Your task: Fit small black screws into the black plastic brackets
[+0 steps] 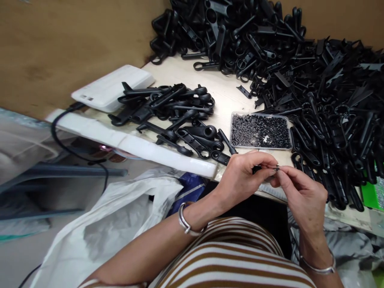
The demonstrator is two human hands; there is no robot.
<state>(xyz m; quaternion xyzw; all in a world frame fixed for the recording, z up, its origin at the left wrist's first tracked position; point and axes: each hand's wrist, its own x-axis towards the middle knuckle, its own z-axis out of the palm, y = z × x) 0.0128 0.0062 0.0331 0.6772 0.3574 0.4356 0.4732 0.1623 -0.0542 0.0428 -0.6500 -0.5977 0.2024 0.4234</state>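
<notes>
My left hand (244, 176) and my right hand (303, 192) meet at the table's front edge, fingertips nearly touching. Between them is a small black piece (276, 169), pinched by both hands; its shape is too small to make out. Part of a dark item also shows inside the fingers of my left hand, mostly hidden. Just beyond my hands lies a clear plastic box (261, 130) filled with tiny dark parts. Left of the box is a loose heap of black plastic arms (192, 134), some reaching close to my left hand.
Large piles of black plastic parts (336, 104) cover the table's back and right. A white device (114, 88) with a black cable (55, 140) sits at the left. White padding (135, 146) lines the front edge. A green container (372, 194) is far right; a white sack (114, 220) hangs below.
</notes>
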